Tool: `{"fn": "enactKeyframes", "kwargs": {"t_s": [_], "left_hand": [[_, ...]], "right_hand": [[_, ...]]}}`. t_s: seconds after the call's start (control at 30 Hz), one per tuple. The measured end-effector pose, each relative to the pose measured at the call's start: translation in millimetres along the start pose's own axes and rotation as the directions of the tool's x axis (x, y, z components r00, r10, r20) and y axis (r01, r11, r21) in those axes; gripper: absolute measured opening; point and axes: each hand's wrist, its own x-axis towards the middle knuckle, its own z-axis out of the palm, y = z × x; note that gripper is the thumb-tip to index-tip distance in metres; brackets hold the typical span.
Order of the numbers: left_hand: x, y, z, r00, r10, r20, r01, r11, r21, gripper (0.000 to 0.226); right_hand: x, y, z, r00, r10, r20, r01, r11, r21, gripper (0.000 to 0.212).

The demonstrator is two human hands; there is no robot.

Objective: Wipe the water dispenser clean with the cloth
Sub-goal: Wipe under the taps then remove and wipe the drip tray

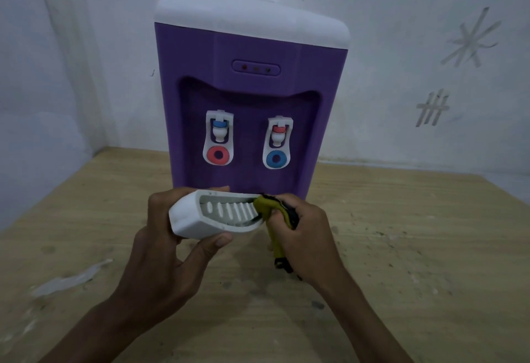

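- The drip tray (213, 215) is gripped by the left hand (169, 236), thumb under its near edge and fingers curled over its far side; it is held lifted and tilted just in front of the water dispenser (249, 99).
- A yellow cloth (275, 213) with dark trim is pinched in the right hand (304, 230) and pressed against the right end of the tray's slotted grille; one end of the cloth hangs down below the hand.
- The step in hand is judged to be the wiping of the removed tray, while the dispenser's purple front and white top wait behind it.
- A stroke along the grille slots toward the tray's left end is called for next, with the tray held steady.
- Behind the tray, the dispenser stands upright on the wooden table (401, 248), close against the wall (430, 4).
- Open tabletop is left on both sides of the dispenser and in front of it; the table's left edge lies well apart from the tray.
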Motion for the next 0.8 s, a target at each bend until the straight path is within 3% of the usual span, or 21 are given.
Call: {"fn": "enactKeyframes", "kwargs": {"t_s": [0.2,0.33,0.4,0.5,0.67,0.8], "left_hand": [[-0.2,-2.7,3.9,0.998,-0.064,-0.003,0.064,0.997,-0.043,0.059],[2.4,-4.2,-0.3,0.986,-0.152,-0.075,0.142,0.983,-0.118,0.054],[2.9,-4.2,-2.3,0.976,-0.202,-0.083,0.184,0.965,-0.185,0.049],[1.5,-2.3,0.5,0.969,-0.243,-0.053,0.224,0.944,-0.242,0.052],[-2.3,-5.2,3.3,0.976,-0.217,-0.037,0.206,0.958,-0.198,0.048],[0.0,-8.9,0.8,0.973,-0.222,-0.059,0.203,0.953,-0.222,0.047]], "right_hand": [[4.4,6.0,-9.9,0.995,-0.079,0.064,0.093,0.964,-0.25,0.019],[6.8,8.9,-19.4,0.972,0.006,-0.236,-0.008,1.0,-0.007,0.016],[9.2,9.4,-23.5,0.958,0.056,-0.28,-0.03,0.995,0.098,0.021],[8.9,5.8,-18.9,0.977,0.028,-0.21,-0.008,0.996,0.092,0.023],[5.3,9.8,-12.4,0.99,-0.143,0.0,0.139,0.964,-0.227,0.02],[6.2,9.4,-17.5,0.995,-0.093,-0.027,0.089,0.991,-0.098,0.02]]}}
